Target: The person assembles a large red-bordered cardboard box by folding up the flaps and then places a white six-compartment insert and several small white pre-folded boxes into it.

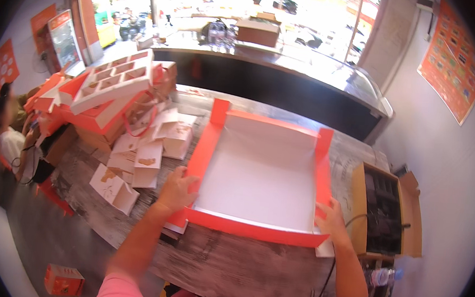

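Observation:
In front of me on the table lies a large, shallow orange-red cardboard box (259,230), white inside, with nothing in it. Its far corner flaps stick up and outward, so those corners are unjoined. My left hand (178,191) holds the left wall near the front corner, fingers bent over the edge. Opposite it, my right hand (331,218) grips the right wall near its front corner, thumb toward the inside. Small white folded cartons (147,161) with gold-brown prints lie left of the box.
A white compartment insert (115,77) rests on stacked orange boxes (98,116) at the table's far left. On the right stands an open brown carton (359,214) with dark contents, a plastic bottle (382,277) below it. A counter (265,81) runs behind the table. Another person (12,142) is at the left.

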Available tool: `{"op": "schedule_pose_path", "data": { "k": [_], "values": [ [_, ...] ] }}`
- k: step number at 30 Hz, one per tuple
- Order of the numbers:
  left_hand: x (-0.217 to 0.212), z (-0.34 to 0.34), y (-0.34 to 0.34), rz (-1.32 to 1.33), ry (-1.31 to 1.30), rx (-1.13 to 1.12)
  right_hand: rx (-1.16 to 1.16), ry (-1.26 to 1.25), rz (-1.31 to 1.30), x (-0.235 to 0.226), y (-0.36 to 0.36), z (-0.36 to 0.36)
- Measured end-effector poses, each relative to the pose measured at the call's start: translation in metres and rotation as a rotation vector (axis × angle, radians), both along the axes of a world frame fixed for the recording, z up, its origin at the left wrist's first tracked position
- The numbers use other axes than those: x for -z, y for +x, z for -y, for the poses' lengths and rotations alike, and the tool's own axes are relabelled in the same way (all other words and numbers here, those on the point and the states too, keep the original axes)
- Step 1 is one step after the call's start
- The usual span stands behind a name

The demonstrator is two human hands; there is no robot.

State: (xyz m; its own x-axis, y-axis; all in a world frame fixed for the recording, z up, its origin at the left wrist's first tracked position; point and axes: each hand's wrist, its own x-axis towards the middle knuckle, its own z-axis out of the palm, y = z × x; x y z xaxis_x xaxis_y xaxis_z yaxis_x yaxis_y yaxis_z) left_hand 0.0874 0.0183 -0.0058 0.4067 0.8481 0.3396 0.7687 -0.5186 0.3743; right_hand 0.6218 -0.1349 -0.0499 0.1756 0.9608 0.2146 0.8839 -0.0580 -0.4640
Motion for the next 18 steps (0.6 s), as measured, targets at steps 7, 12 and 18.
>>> {"op": "schedule_pose_path", "data": {
  "k": [7, 12, 18],
  "values": [
    [0.001, 0.013, -0.012, 0.04, -0.049, -0.12, 0.079, -0.127, 0.071, -0.054, -0.051, 0.012],
    [0.005, 0.014, -0.009, -0.007, -0.141, -0.092, 0.095, -0.136, 0.038, -0.051, -0.052, 0.025],
    [-0.006, 0.025, -0.018, -0.017, -0.155, 0.052, -0.121, -0.322, 0.08, -0.068, -0.052, 0.031]
  ]
}}
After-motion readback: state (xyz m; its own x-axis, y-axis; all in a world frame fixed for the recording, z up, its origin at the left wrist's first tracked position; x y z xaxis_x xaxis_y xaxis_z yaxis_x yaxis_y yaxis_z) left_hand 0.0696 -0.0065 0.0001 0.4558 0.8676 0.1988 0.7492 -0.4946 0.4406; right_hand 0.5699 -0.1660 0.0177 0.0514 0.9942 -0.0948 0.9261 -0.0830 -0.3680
